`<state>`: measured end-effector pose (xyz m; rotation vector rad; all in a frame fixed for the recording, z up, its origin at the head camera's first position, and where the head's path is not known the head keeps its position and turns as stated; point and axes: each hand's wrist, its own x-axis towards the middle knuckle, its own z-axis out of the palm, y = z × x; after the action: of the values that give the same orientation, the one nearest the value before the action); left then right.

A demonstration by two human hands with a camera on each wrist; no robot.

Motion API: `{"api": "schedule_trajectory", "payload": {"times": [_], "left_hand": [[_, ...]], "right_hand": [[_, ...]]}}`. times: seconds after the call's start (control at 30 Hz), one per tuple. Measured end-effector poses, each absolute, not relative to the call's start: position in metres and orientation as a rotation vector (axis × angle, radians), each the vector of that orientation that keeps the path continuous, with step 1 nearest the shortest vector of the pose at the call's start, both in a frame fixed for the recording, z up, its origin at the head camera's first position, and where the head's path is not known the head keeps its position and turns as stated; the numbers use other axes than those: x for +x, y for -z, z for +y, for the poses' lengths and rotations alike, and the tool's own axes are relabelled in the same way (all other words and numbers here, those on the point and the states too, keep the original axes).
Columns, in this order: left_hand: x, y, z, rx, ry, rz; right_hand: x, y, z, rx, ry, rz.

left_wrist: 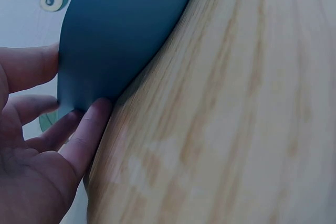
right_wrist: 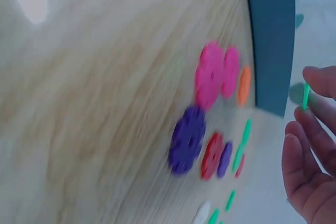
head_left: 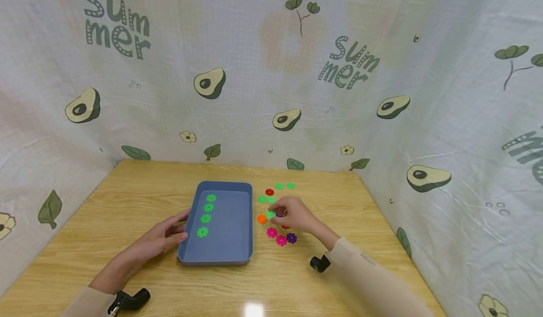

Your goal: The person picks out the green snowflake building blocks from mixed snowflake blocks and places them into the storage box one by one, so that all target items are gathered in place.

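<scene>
Thumb and forefinger of the right hand [head_left: 296,215] are clamped on a bright green, thin notched plastic disc [right_wrist: 306,96], which the right wrist view shows edge-on between the tips. Its other fingers bend loosely beside the pinch. The hand is just right of a blue-grey rectangular tray with raised walls [head_left: 229,227], fingers pointing left and down; its forearm, in a beige sleeve [head_left: 369,272], reaches in from the near right.

Fingers of the left hand [head_left: 163,237] are apart and gently bent, their tips touching the tray's left outer wall, one of them low by its base. That forearm slants in from the near left.

Inside the tray, four green notched discs [head_left: 205,218] lie in a row from near to far along the left side. On the light wooden table [head_left: 140,190], right of the tray, more discs are scattered: an orange one [head_left: 262,219] by the tray wall, two pink ones [head_left: 272,232] and a dark purple one [head_left: 291,238] on the near side, and a red one [head_left: 269,192] among four loose green ones [head_left: 262,199] on the far side. Further red and purple discs are partly hidden under the right hand.
</scene>
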<state>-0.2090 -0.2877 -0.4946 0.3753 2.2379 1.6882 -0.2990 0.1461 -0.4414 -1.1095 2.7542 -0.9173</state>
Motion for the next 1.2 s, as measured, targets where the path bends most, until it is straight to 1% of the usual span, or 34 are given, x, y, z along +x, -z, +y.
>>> {"api": "schedule_trajectory", "payload": {"times": [0.23,0.37,0.73,1.2], "left_hand": [[-0.209,0.493,-0.287,0.366,-1.688,2.226],[-0.21,0.494,-0.287,0.361,-1.687,2.229],[-0.209,0.494,-0.287,0.402,-1.715,2.221],[-0.21,0.494,-0.287,0.403,-1.721,2.216]], "right_hand": [[-0.276,0.44,0.118,-1.104,1.008,2.689],[-0.269,0.442,0.104,-1.105,1.045,2.68],[-0.256,0.446,0.069,-1.135,1.014,2.674],[-0.252,0.454,0.046,-1.114,0.954,2.742]]}}
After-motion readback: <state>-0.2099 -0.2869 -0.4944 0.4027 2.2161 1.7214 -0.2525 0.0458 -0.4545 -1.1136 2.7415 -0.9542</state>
